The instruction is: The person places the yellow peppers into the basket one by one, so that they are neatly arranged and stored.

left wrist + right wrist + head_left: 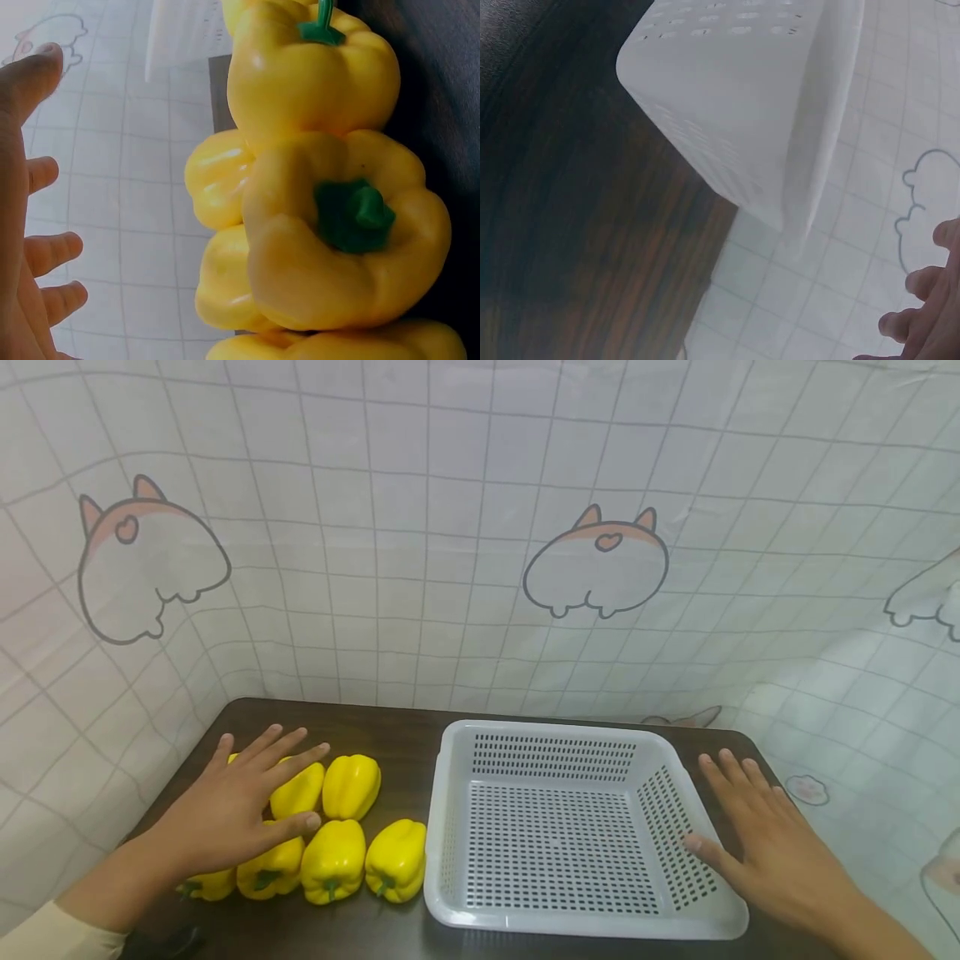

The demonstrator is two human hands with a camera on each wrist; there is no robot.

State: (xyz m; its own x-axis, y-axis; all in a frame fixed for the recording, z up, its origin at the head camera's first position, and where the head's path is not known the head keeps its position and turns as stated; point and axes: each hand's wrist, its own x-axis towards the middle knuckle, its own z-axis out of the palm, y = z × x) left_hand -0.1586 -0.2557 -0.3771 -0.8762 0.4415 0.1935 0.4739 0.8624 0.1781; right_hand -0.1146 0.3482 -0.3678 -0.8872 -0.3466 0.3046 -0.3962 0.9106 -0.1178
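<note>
A: What is the left hand (242, 808) doing?

B: It hovers over the yellow peppers (333, 864), fingers straight and fanned, thumb out to the side. The left wrist view shows a gap between its fingers and the peppers.

A: And the right hand (772, 842)?

B: Well apart from the left one, by the right edge of the white basket (570, 923), its fingers extended as well. The right wrist view shows its fingers clear of the rim.

A: So the basket lies between the hands?

B: Yes, nearer the right hand. It looks like plastic: squarish, with rounded corners, a smooth lip and sloping walls, pierced with rows of small slots that run across its flat bottom too.

A: How do the peppers sit?

B: In two rows, beneath the left hand and on toward its right, at least seven of them, some partly hidden by that hand. They are plump and lobed, with glossy skin, and the near row shows green stems (356, 214). The one farthest right sits right beside the basket; whether they touch, I can't tell.

A: And below?

B: A dark brown worktop (405, 735) with faint wood grain, under both hands. Beyond them hangs a pale, lightly creased cloth (450, 527) with gridlines and rounded cartoon animals (596, 568)
</note>
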